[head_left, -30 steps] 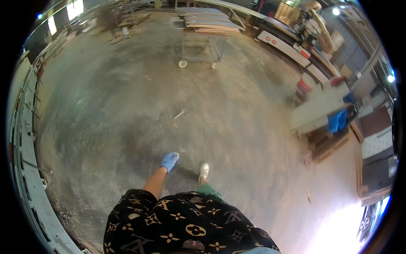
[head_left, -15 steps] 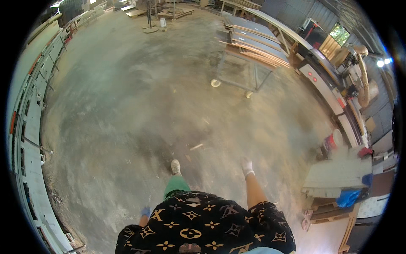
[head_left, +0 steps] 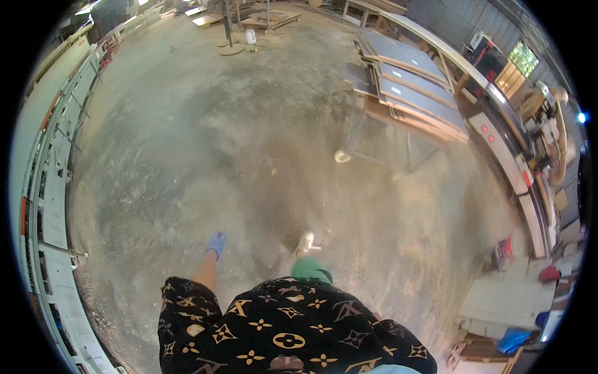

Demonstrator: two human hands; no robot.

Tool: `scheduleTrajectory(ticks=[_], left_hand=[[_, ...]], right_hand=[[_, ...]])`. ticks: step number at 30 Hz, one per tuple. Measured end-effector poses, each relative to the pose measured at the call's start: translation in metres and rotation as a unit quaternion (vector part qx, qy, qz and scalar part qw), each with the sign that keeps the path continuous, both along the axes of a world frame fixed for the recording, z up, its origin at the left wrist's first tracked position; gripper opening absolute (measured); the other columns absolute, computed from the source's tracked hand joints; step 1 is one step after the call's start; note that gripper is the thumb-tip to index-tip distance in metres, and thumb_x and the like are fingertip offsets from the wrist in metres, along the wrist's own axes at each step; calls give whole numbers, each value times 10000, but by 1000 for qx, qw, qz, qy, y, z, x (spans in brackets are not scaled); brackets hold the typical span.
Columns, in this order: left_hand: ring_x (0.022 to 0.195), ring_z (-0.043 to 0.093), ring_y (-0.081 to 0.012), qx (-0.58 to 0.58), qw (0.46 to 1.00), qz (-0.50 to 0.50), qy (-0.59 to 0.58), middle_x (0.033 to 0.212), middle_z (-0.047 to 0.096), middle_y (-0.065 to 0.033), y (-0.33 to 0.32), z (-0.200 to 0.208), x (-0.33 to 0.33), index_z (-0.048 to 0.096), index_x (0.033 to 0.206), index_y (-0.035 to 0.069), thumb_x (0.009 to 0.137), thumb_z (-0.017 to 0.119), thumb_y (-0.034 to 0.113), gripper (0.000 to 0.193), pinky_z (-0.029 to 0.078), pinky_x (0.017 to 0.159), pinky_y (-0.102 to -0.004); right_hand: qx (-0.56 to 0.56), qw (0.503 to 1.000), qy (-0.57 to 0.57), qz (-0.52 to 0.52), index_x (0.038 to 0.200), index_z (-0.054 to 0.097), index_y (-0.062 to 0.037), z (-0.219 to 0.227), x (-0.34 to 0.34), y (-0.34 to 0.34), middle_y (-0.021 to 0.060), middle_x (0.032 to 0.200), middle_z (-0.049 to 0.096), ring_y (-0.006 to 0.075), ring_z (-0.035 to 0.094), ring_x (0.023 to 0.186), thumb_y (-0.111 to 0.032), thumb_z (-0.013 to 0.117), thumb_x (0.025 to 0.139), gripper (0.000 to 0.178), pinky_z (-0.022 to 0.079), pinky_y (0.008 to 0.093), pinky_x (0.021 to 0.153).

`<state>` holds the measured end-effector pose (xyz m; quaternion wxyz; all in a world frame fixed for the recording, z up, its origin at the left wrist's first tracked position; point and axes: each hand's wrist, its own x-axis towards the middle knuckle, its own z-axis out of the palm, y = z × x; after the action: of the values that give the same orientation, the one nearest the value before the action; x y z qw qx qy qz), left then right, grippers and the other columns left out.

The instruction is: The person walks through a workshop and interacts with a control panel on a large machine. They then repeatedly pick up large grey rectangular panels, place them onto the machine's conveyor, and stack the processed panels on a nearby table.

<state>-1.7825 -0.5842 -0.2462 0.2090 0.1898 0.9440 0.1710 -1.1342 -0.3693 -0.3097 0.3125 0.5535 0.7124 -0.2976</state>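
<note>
My left hand (head_left: 217, 243), in a blue glove, swings forward above the concrete floor (head_left: 187, 156). Its fingers point forward, loosely apart, and it holds nothing. My right hand is out of sight; the dark patterned shirt (head_left: 289, 324) covers much of the lower middle. One light shoe (head_left: 305, 242) shows below a green trouser leg (head_left: 311, 270). Ahead on the right, a wheeled cart (head_left: 408, 149) carries a stack of grey-faced boards (head_left: 414, 78). Neither the cart nor the boards are within touching distance of my visible hand.
A long machine bed (head_left: 55, 212) runs along the left. At right stand a long white-sided machine (head_left: 492, 140) and a pale board pile (head_left: 498, 296) with a blue plastic bag (head_left: 514, 340). A white container (head_left: 250, 37) sits far ahead, near an upright post (head_left: 227, 25).
I have stepped forward, and the board cart looks nearer and further right. My left hand has swung forward; my white-gloved right hand has dropped back out of view.
</note>
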Motion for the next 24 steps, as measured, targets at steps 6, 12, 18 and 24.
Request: scheduleTrajectory(ticks=[6, 12, 18, 24], left_hand=[[941, 544, -328, 80, 993, -12, -86, 1003, 566, -211, 206, 5, -64, 561, 998, 16, 819, 445, 304, 358, 418, 812, -388], [1015, 503, -334, -99, 966, -97, -217, 1077, 546, -186, 216, -28, -70, 538, 1086, 37, 831, 420, 323, 402, 393, 847, -403], [960, 516, -293, -228, 930, -42, -284, 1028, 563, -155, 231, -47, -160, 543, 1060, 38, 840, 430, 331, 383, 405, 818, -392], [905, 529, -252, -273, 930, -176, -172, 979, 579, -124, 389, -38, -389, 548, 1034, 40, 849, 440, 338, 367, 417, 789, -382]], right_hand=[[18, 988, -67, 135, 1043, 552, -27, 56, -110, 202, 188, 943, 589, 323, 575, 863, -144, 440, 801, 292, 476, 377, 714], [178, 936, 271, -135, 929, 579, -17, 92, -354, 455, 220, 831, 595, 327, 586, 808, -216, 497, 772, 266, 440, 398, 681], [103, 835, 508, -185, 987, 578, -12, 207, -605, 606, 87, 764, 599, 130, 541, 722, -166, 578, 775, 261, 437, 262, 672], [114, 857, 435, -250, 1011, 578, -14, 128, -650, 658, 127, 976, 609, 178, 555, 913, -178, 559, 788, 277, 418, 269, 801]])
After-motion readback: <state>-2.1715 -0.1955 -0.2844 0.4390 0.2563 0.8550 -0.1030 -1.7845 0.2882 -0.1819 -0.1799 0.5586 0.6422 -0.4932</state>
